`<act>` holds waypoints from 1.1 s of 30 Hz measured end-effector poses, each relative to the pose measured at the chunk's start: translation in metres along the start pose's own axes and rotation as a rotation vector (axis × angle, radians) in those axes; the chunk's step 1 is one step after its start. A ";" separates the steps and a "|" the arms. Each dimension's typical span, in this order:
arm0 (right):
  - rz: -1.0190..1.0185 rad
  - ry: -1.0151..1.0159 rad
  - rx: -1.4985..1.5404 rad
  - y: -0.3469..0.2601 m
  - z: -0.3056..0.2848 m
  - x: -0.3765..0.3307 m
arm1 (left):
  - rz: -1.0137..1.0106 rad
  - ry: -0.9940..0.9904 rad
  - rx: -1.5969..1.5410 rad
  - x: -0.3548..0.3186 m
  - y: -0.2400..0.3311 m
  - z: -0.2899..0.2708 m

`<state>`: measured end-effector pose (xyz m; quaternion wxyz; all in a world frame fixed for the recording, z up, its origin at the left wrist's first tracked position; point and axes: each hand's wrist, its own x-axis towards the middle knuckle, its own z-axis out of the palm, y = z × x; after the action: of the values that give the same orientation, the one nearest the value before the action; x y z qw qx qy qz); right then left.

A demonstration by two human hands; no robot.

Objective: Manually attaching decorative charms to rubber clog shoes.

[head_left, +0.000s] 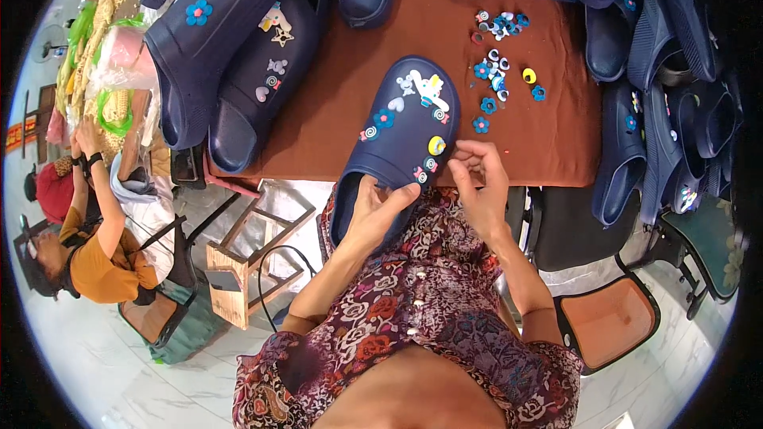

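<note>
two hands (381, 206) (481, 179) work a navy clog (401, 131) at the desk's (334, 103) near edge: left grips its heel, right pinches a charm (430, 165) at its rim; pressing it in seems next.

Loose charms (499, 63) lie scattered on the brown cloth (350, 103) toward the table's far right. Decorated navy clogs (238, 56) are piled at its far left corner, plain ones (660, 71) along its right edge. A wooden stool (250, 258) stands on the floor left of the table, beyond it a seated person (95, 246).
</note>
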<state>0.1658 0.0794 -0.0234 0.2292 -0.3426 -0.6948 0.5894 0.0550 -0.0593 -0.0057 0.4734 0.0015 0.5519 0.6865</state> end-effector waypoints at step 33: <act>-0.014 -0.249 0.126 0.015 0.010 -0.039 | 0.064 -0.068 -0.275 -0.005 0.046 0.022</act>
<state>0.1874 0.0452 -0.0369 0.1665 -0.2467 -0.6818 0.6682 0.0396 -0.0436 0.0407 0.4653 -0.0225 0.4359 0.7701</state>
